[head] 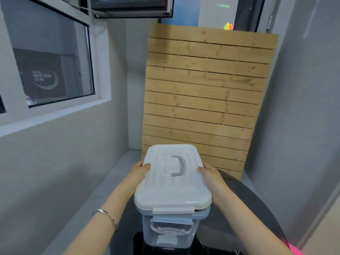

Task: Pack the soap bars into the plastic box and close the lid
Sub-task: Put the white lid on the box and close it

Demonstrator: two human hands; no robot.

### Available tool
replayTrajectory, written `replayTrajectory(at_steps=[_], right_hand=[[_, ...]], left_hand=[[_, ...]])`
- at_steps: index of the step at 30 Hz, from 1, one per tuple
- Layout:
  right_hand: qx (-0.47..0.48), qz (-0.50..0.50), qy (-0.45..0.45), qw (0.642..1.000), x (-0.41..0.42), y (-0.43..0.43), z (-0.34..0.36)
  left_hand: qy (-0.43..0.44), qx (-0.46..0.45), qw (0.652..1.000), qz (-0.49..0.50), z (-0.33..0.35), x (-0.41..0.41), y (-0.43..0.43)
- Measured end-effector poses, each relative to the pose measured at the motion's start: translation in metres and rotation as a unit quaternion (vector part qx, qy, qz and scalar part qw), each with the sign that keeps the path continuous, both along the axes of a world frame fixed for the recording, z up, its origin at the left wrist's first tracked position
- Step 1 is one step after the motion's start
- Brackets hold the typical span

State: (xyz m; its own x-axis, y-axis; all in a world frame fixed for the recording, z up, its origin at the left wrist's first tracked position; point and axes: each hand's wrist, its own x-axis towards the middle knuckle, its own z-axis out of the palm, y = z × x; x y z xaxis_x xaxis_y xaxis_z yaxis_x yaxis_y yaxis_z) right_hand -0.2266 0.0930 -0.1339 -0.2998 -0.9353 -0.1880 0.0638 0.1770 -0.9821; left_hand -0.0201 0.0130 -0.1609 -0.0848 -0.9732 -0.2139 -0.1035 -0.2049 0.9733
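Narrow alcove (73, 162); left hand (140, 171), right hand (210, 175) grip lid (171, 188) edges atop box (169, 234)

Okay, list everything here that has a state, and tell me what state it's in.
lid: on the plastic box, handle flat
plastic box: covered, contents hidden
front latch: cannot tell if fastened
left hand: grips lid's left edge
right hand: grips lid's right edge
upper window: open
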Motion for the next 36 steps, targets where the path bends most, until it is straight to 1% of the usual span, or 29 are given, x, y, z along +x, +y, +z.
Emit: replayTrajectory(at_steps=[3,8,11,15,18,20,23,26,28,31,34,36], right_hand=[[0.014,-0.001,0.027,1.0,0.0,-0.002,-0.013],[0.028,-0.004,0.052,0.998,-0.002,-0.006,-0.021],[0.032,-0.002,0.03,0.999,-0.004,-0.004,-0.029],[0.017,-0.002,-0.003,1.0,-0.006,-0.003,-0.03],[0.021,0.02,-0.002,1.0,-0.01,0.001,-0.03],[0.043,0.039,0.004,0.998,-0.018,0.008,-0.032],[0.047,0.069,-0.005,0.996,-0.037,0.022,-0.038],[0.026,0.072,-0.027,0.997,-0.055,0.036,-0.044],[0.014,0.048,-0.035,0.998,-0.066,0.043,-0.049],[0.011,0.0,-0.061,0.998,-0.08,0.052,-0.059],[0.019,-0.031,-0.089,0.995,-0.088,0.058,-0.069],[0.029,-0.069,-0.124,0.989,-0.09,0.059,-0.072]], left_hand=[[0.003,0.012,1.0,0.001,-0.013,-0.002,-0.002],[0.027,0.025,0.999,-0.004,-0.014,-0.002,-0.007],[0.039,0.046,0.998,-0.012,-0.017,-0.003,-0.007],[0.09,0.09,0.992,-0.013,-0.024,-0.003,-0.009],[0.122,0.099,0.988,-0.005,-0.025,-0.002,-0.008],[0.133,0.106,0.985,0.009,-0.026,-0.004,-0.005],[0.143,0.105,0.983,0.046,-0.03,-0.016,0.001],[0.163,0.082,0.976,0.119,-0.032,-0.045,0.012],[0.173,0.061,0.966,0.181,-0.028,-0.074,0.023],[0.213,0.057,0.94,0.261,-0.022,-0.122,0.038],[0.254,0.059,0.913,0.314,-0.018,-0.166,0.046],[0.256,0.05,0.905,0.338,-0.016,-0.191,0.047]])
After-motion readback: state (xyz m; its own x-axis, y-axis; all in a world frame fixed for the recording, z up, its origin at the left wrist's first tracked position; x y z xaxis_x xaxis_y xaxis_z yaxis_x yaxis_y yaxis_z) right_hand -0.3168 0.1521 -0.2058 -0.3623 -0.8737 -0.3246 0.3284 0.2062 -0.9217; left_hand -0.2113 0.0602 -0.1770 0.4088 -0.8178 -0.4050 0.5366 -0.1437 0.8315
